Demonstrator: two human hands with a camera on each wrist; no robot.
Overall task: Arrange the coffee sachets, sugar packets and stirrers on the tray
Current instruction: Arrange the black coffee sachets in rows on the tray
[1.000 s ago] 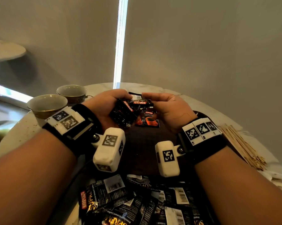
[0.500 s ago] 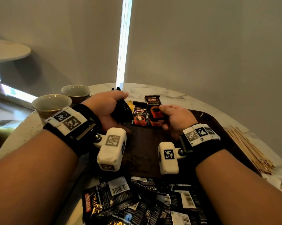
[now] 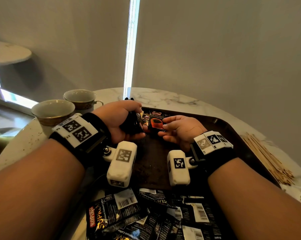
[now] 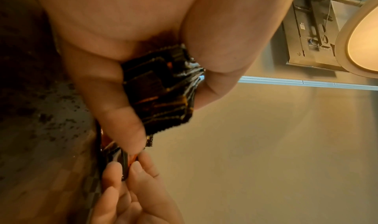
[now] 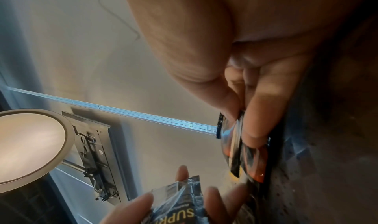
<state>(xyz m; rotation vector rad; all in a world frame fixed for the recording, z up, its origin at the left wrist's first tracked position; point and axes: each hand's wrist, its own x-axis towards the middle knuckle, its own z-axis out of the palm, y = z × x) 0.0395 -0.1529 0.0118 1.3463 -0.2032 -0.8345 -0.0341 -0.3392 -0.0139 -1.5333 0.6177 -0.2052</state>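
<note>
Left hand (image 3: 119, 118) curled tight round a stack of coffee sachets (image 4: 161, 88), stack edge-on, long axis running up out of the fist. Right hand (image 3: 179, 129) pinching one sachet (image 3: 156, 122) between thumb and fingertips (image 5: 255, 127), printed face up, cup picture showing, long axis pointing away toward the far rim of the tray (image 3: 220, 123). Just beside it on the left, another sachet (image 3: 145, 118) lying flat in the same direction, at the tray's far end. Loose heap of sachets (image 3: 146, 210) at the near edge, pointing every which way. Wooden stirrers (image 3: 265, 156) bundled on the bench (image 3: 163, 97) right of the tray, lengthwise along its side. Two cups (image 3: 53, 110) far left.
</note>
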